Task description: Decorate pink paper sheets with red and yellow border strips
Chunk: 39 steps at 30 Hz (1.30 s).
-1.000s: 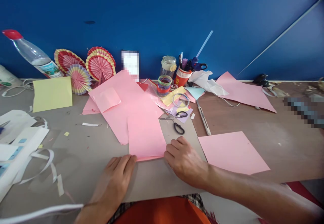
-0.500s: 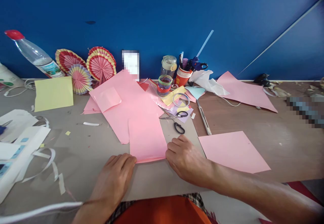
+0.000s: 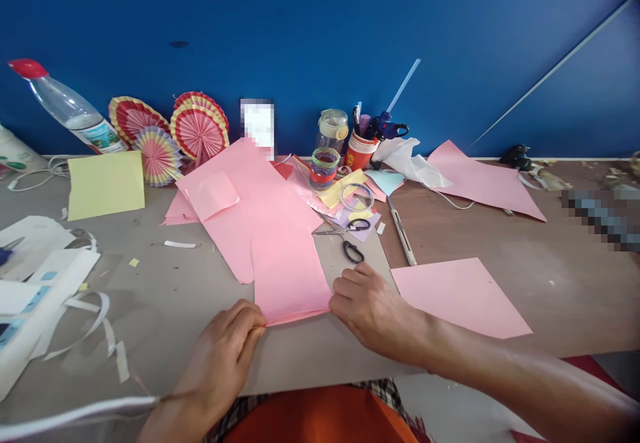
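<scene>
A pink sheet of paper (image 3: 290, 273) lies in front of me, its near edge folded over in a narrow strip. My left hand (image 3: 227, 343) is closed on the near left corner of that sheet. At the near right corner, my right hand (image 3: 367, 303) pinches the same fold with curled fingers. The far end of the sheet overlaps a larger pink paper (image 3: 235, 209), with a small folded pink piece (image 3: 214, 196) on top. Black-handled scissors (image 3: 353, 243) rest just beyond my right hand, near a utility knife (image 3: 401, 233).
Another pink sheet (image 3: 465, 296) lies to the right. Pleated paper fans (image 3: 200, 126), a bottle (image 3: 70, 113), a jar (image 3: 331, 129) and a red cup of pens (image 3: 360, 151) stand along the blue wall. A white power strip (image 3: 45, 296) and paper scraps are at left.
My left hand has shifted slightly left and its fingers have turned around the paper's corner. My right hand stays at the other corner, with the folded edge slightly more tilted.
</scene>
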Available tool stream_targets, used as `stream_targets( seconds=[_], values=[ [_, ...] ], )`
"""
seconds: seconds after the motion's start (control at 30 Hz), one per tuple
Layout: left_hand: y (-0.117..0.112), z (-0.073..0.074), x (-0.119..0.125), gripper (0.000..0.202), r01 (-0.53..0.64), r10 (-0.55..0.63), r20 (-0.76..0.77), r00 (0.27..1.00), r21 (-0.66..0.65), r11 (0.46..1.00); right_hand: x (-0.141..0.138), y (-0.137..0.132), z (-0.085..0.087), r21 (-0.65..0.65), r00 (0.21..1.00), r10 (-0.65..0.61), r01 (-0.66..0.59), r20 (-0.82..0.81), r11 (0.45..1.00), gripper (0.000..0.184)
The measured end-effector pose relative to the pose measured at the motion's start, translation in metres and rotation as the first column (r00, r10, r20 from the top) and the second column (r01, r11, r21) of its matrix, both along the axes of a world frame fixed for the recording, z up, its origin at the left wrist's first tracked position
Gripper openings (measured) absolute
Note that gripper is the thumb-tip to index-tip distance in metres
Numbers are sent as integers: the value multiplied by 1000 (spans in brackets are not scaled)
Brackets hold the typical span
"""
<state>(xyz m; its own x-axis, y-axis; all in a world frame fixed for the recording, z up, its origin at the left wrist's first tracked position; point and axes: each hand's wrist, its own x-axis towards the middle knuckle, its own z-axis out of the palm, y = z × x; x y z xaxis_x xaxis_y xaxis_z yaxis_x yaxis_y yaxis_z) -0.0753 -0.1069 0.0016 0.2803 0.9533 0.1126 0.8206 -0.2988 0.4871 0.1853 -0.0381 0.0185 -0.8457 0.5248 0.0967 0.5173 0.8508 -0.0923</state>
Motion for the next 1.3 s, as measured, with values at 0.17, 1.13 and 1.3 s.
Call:
stream_targets(
  seconds=[0.17, 1.13, 1.3],
  values=[
    [0, 5, -1, 17, -1, 24, -77, 997, 277, 961, 1, 2, 8, 92, 997, 15, -8, -73, 996, 15],
    [-16, -9, 7, 30, -213, 218, 33, 975, 394, 894, -2, -18, -40, 203, 976, 74, -32, -205, 979, 17],
    [-13, -17, 27, 22, -114, 208, -108, 972, 559, 821, -6, -18, -43, 199, 981, 68, -31, -184, 979, 9]
  ],
)
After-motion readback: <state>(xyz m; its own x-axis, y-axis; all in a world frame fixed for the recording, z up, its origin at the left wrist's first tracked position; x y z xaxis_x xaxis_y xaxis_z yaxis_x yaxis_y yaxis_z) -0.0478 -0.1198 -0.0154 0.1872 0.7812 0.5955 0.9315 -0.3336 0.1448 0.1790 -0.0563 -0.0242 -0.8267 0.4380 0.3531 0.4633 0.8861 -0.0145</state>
